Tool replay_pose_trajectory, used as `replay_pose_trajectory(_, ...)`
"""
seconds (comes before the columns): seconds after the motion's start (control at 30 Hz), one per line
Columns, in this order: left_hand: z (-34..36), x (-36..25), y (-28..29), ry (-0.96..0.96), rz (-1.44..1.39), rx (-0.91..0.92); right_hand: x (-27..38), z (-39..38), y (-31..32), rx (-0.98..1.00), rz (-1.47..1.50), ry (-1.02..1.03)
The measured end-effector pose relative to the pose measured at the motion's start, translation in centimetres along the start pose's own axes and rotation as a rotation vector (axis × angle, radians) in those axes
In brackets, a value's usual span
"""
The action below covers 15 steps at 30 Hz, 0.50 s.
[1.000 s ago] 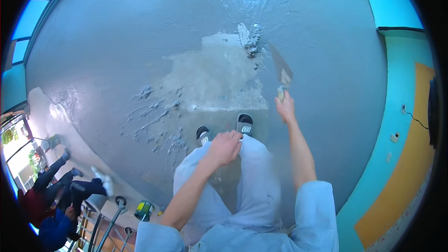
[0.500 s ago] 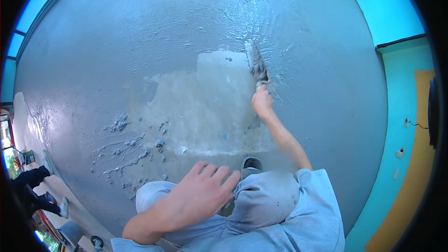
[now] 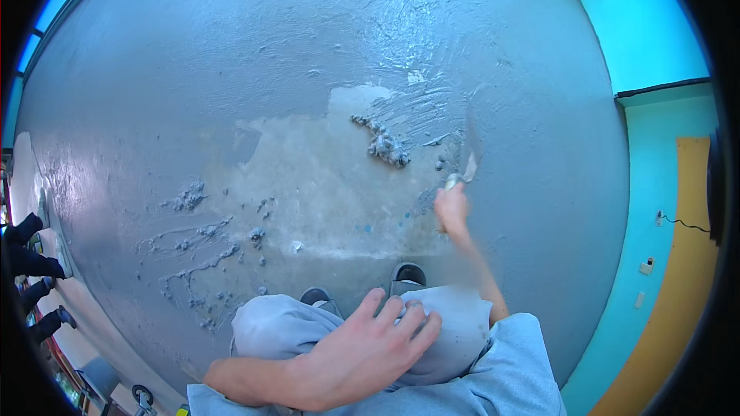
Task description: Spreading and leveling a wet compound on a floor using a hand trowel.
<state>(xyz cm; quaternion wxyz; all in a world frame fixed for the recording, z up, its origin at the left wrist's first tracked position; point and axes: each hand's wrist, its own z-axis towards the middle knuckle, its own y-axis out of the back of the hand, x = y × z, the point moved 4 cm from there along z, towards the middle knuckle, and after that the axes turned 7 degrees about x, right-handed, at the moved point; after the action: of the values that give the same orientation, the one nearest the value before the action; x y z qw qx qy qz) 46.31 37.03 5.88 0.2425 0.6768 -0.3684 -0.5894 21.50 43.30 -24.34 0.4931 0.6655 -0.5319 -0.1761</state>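
Note:
My right hand is closed round the handle of a trowel, off to the right of a bare patch in the floor. The trowel's blade points away from me and is smeared by motion. A lump of wet grey mortar lies on the patch's far right part, left of the blade. Beyond it, fresh mortar shows curved trowel marks. My left hand holds nothing; its fingers are apart and it rests over my knees.
Smooth wet mortar surrounds the patch. Loose clumps and smears of mortar lie to the left. My shoes stand at the near edge of the patch. Other people's legs show at far left. A turquoise wall borders the right.
The trowel has swung right and nearer to me. Mortar that was on it now lies on the floor, partly over the bare patch. My left hand has shifted right and toward me.

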Motion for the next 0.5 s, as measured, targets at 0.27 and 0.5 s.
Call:
replay_pose_trajectory(0.27,-0.9,4.0,-1.5,0.185,-0.126,0.018,5.0,-6.0,-9.4,0.248,0.143,0.367)
replay_pose_trajectory(0.5,-6.7,11.4,0.3,0.774,0.133,-0.070,1.7,-4.2,-1.5,0.101,-0.020,0.516)
